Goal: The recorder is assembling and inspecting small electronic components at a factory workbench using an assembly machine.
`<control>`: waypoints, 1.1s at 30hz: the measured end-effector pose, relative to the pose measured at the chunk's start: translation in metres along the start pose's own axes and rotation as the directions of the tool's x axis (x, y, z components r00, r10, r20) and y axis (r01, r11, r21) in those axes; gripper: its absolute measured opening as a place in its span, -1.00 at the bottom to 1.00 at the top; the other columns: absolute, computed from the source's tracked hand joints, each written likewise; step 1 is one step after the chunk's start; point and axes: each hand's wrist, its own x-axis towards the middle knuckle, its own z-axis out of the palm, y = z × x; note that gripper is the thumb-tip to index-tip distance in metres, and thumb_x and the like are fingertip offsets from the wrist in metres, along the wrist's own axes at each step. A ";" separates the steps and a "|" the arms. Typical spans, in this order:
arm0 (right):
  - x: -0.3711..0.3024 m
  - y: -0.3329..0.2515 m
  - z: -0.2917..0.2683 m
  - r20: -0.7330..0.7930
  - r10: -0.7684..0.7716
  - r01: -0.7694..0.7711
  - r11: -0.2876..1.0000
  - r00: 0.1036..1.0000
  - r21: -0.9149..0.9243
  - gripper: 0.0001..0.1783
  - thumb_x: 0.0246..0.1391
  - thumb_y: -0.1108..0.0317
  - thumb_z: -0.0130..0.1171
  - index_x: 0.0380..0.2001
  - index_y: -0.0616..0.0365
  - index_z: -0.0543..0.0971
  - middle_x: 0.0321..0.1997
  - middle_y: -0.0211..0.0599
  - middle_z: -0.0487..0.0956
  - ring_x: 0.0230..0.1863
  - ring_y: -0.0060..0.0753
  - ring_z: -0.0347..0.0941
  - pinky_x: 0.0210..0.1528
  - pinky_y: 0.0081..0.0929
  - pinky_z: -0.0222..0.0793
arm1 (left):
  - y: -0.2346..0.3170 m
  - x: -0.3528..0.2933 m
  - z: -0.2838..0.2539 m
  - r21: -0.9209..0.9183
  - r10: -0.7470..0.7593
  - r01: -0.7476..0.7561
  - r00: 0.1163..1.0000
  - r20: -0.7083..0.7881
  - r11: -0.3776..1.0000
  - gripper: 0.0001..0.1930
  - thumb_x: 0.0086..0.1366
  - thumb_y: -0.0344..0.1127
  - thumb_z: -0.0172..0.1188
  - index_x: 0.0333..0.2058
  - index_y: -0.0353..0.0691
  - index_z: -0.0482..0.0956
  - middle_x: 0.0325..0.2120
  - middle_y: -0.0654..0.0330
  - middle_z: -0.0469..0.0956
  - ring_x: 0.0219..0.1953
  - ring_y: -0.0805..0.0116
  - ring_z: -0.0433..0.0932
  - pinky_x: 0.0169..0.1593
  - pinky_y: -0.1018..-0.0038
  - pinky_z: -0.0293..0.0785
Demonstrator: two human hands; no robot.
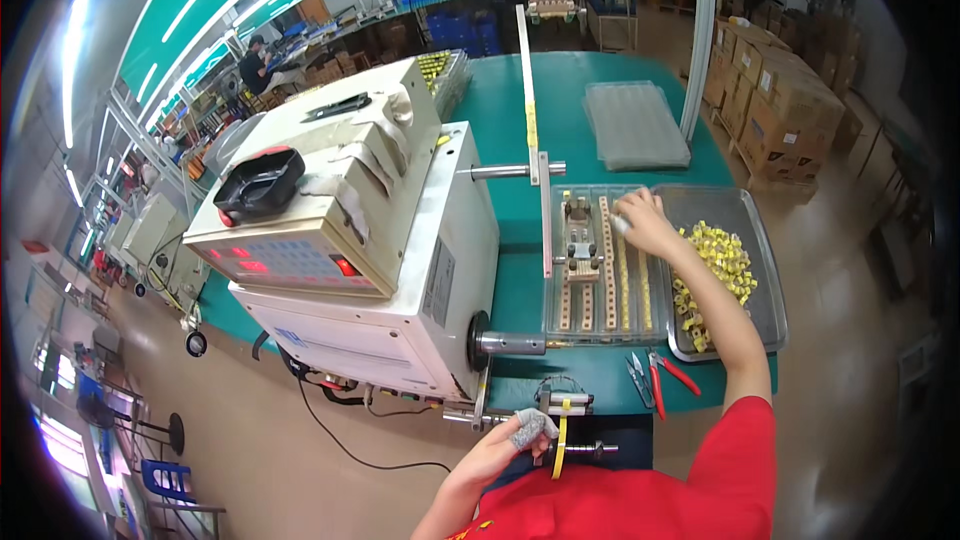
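Observation:
My left hand (505, 448), with grey wrapping on its fingertips, is at the near edge of the bench. Its fingers are pressed together beside a yellow strip (562, 448) and a metal shaft (595, 450); what they grip is hidden. My right hand (645, 222) reaches over a clear tray (552, 305) holding rows of small tan and yellow parts. Its fingers, one wrapped in white, are bent together at the far end of the yellow rows, and I cannot make out what is between them. A small metal fixture (580, 255) sits on the tray's left side.
Right of the clear tray, a metal tray (763, 275) holds a heap of yellow parts (715, 270). Red-handled cutters (660, 385) and tweezers (639, 380) lie in front. A white machine (370, 330) stands left, with an upright arm (527, 90) beyond. Stacked clear trays (637, 125) lie farther back.

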 end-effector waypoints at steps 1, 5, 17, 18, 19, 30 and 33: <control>-0.014 -0.011 -0.009 0.011 0.002 -0.002 1.000 1.000 0.006 -0.80 -0.08 0.37 0.03 -0.31 0.11 0.47 -0.17 -0.24 0.42 0.02 -0.15 0.16 0.07 -0.19 -0.02 | -0.001 -0.001 -0.001 -0.006 0.015 -0.015 1.000 0.007 1.000 -0.70 0.29 -0.14 -0.08 -0.27 -0.30 0.38 -0.44 0.25 0.35 -0.37 0.49 0.32 -0.23 0.53 0.34; -0.074 -0.048 -0.025 0.095 -0.246 0.229 0.960 0.965 0.161 -0.77 -0.09 0.19 0.13 -0.41 0.09 0.48 -0.19 -0.27 0.41 0.01 -0.16 0.17 0.08 -0.22 0.00 | -0.004 -0.003 -0.002 -0.038 -0.004 0.005 1.000 0.002 0.999 -0.70 0.28 -0.14 -0.07 -0.27 -0.31 0.39 -0.44 0.27 0.35 -0.37 0.50 0.31 -0.21 0.55 0.29; -0.119 -0.070 -0.010 -0.024 -0.340 0.341 0.938 0.940 0.063 -0.77 -0.22 0.35 0.19 -0.40 0.05 0.45 -0.22 -0.38 0.41 -0.03 -0.19 0.22 0.03 -0.22 0.10 | -0.007 -0.003 0.005 0.068 -0.019 0.016 0.999 0.044 0.998 -0.71 0.30 -0.16 -0.10 -0.26 -0.32 0.38 -0.43 0.26 0.34 -0.36 0.48 0.31 -0.21 0.57 0.28; -0.119 -0.070 -0.009 -0.023 -0.337 0.338 0.939 0.941 0.061 -0.77 -0.22 0.35 0.19 -0.40 0.05 0.45 -0.22 -0.38 0.41 -0.03 -0.19 0.22 0.03 -0.22 0.10 | -0.009 -0.004 0.005 0.068 -0.020 0.017 0.999 0.047 0.998 -0.71 0.30 -0.16 -0.10 -0.26 -0.32 0.38 -0.43 0.26 0.34 -0.36 0.48 0.31 -0.21 0.57 0.28; -0.118 -0.069 -0.008 -0.036 -0.354 0.355 0.934 0.934 0.028 -0.77 -0.21 0.35 0.19 -0.40 0.06 0.44 -0.22 -0.38 0.41 -0.04 -0.20 0.23 0.02 -0.23 0.11 | -0.010 -0.005 0.004 0.055 -0.010 0.007 0.998 0.055 0.998 -0.74 0.30 -0.20 -0.12 -0.25 -0.30 0.39 -0.42 0.28 0.34 -0.36 0.51 0.31 -0.21 0.60 0.27; -0.104 -0.059 0.000 -0.087 -0.404 0.403 0.915 0.911 -0.030 -0.79 -0.21 0.38 0.16 -0.41 0.12 0.43 -0.24 -0.34 0.41 -0.08 -0.22 0.27 -0.04 -0.31 0.17 | -0.005 -0.007 -0.009 0.079 0.022 -0.024 1.000 0.020 0.997 -0.75 0.30 -0.23 -0.11 -0.22 -0.29 0.39 -0.42 0.30 0.36 -0.34 0.55 0.32 -0.21 0.63 0.27; -0.102 -0.063 0.003 -0.086 -0.323 0.326 0.945 0.943 0.025 -0.81 -0.22 0.37 0.16 -0.44 0.12 0.43 -0.28 -0.33 0.41 -0.11 -0.21 0.27 -0.06 -0.32 0.17 | -0.006 -0.007 -0.010 0.074 0.033 -0.036 0.999 0.034 0.997 -0.75 0.30 -0.23 -0.12 -0.21 -0.28 0.39 -0.42 0.31 0.36 -0.35 0.56 0.32 -0.21 0.63 0.27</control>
